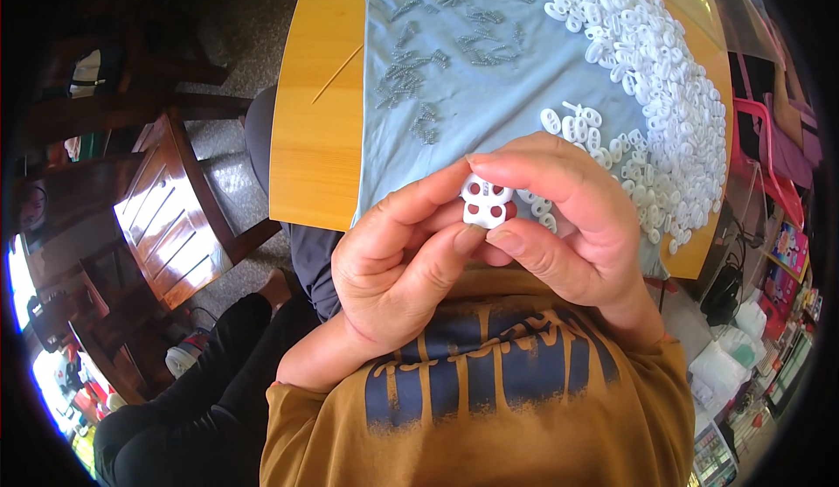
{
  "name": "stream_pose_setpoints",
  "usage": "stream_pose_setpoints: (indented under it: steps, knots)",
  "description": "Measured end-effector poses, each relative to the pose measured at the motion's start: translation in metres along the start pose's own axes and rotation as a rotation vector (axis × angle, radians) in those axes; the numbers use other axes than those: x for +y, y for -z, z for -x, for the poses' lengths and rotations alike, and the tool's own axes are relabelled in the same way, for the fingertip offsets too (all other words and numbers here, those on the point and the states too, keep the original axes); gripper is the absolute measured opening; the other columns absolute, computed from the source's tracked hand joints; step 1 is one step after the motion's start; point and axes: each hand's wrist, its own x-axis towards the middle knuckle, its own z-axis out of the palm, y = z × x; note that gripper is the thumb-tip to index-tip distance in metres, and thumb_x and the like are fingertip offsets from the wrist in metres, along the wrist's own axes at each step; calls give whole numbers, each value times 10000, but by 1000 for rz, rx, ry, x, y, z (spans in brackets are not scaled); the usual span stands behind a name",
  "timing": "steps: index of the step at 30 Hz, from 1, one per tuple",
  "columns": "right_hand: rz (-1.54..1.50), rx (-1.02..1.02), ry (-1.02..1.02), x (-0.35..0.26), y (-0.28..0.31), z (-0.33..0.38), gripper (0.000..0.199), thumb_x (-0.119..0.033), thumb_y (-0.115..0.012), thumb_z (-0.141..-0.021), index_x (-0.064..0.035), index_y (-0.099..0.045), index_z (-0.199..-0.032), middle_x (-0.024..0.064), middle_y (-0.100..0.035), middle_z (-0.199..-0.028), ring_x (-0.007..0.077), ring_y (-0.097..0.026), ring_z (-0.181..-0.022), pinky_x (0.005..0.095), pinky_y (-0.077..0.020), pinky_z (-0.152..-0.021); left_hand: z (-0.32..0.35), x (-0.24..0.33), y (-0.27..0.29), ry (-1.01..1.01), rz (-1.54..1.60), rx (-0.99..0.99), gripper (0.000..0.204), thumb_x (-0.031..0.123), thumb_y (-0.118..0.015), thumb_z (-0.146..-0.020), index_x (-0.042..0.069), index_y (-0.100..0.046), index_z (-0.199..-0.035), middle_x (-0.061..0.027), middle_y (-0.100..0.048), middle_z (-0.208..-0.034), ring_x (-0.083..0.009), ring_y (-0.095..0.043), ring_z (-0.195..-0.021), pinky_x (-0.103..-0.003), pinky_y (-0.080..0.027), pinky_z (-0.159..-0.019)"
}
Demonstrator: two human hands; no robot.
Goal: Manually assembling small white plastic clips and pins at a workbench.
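Close in front of my chest, a small white plastic cord lock [486,198] with two rows of paired holes is pinched between the fingertips of both hands. My left hand [389,264] grips it from the left, thumb below and forefinger above. From the right, my right hand [581,225] holds it the same way. The fingertips of the two hands nearly meet around it. A spring inside the piece cannot be made out. Beyond my hands, small metal springs [406,72] lie scattered on a light blue cloth [516,93]. Loose white cord lock parts [577,126] lie just past my right hand.
A large heap of white two-holed parts [651,67] runs along the table's right side. On the wooden table [310,155], a thin stick [337,73] lies left of the cloth. A wooden chair [170,216] and legs in black trousers [210,391] are at left. A red chair [769,137] stands right.
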Motion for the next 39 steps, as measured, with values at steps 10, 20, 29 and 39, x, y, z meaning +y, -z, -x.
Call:
stream_pose_setpoints:
  steps: [10, 20, 29, 39]
  knots:
    - [2, 50, 11, 1, -6, 5, 294, -26, -634, -788, 12, -580, -1074, 114, -615, -918, 216, -586, -750, 279, -476, -637, 2, -5, 0, -46, 18, 16, 346, -59, -495, -879, -50, -436, -1220, -184, -587, -1066, -189, -614, -913, -290, -520, -818]
    - [34, 67, 59, 3, -11, 10, 253, -18, -612, -803, 24, -580, -1050, 116, -616, -915, 225, -581, -742, 295, -468, -649, 5, -8, -2, -88, -12, 32, 331, -65, -513, -869, -52, -461, -1195, -169, -600, -1035, -174, -618, -886, -275, -518, -798]
    - [53, 121, 62, 11, -15, 18, 236, -45, -598, -824, 26, -580, -1048, 127, -621, -931, 244, -593, -779, 315, -472, -687, 4, -13, -2, -99, -153, 42, 328, -84, -517, -858, -55, -479, -1183, -145, -611, -999, -152, -617, -851, -255, -516, -759]
    - [-30, 137, 63, 6, -18, 18, 250, -56, -586, -828, 28, -557, -1061, 127, -608, -930, 248, -583, -781, 319, -463, -695, 9, -11, -4, -111, -17, 30, 343, -85, -520, -856, -50, -449, -1190, -160, -589, -1072, -163, -580, -977, -276, -479, -850]
